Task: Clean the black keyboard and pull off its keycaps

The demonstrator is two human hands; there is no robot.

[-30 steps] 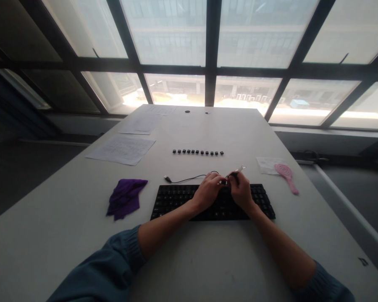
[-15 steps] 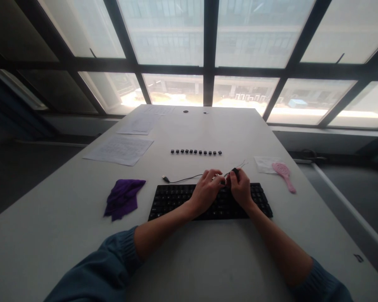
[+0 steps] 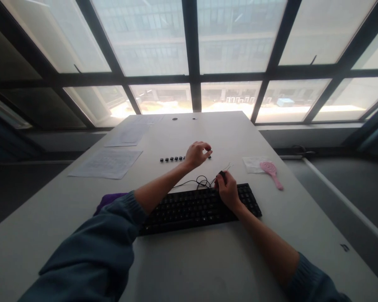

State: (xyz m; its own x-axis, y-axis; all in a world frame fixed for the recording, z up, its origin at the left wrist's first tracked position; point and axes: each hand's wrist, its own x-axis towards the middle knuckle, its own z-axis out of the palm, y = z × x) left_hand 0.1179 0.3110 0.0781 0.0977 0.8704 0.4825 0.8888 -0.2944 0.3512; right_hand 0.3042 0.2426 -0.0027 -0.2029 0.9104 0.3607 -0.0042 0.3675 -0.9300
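Note:
A black keyboard (image 3: 195, 207) lies on the white table (image 3: 208, 260) in front of me. My left hand (image 3: 197, 153) is stretched out over a row of small black keycaps (image 3: 171, 159), fingers pinched on something small and dark at the row's right end. My right hand (image 3: 227, 189) rests at the keyboard's far edge, closed on a small black wire-looped tool (image 3: 222, 173). The keyboard's black cable (image 3: 198, 182) coils between the hands.
A pink hairbrush (image 3: 271, 172) on a clear bag lies at the right. A purple cloth (image 3: 108, 200) peeks out behind my left sleeve. Printed sheets (image 3: 105, 162) lie at the left and further back. Large windows stand beyond the table's far edge.
My left hand left the keyboard and reached forward to the keycap row. My right hand stayed at the keyboard with the tool. The camera tilted and shifted.

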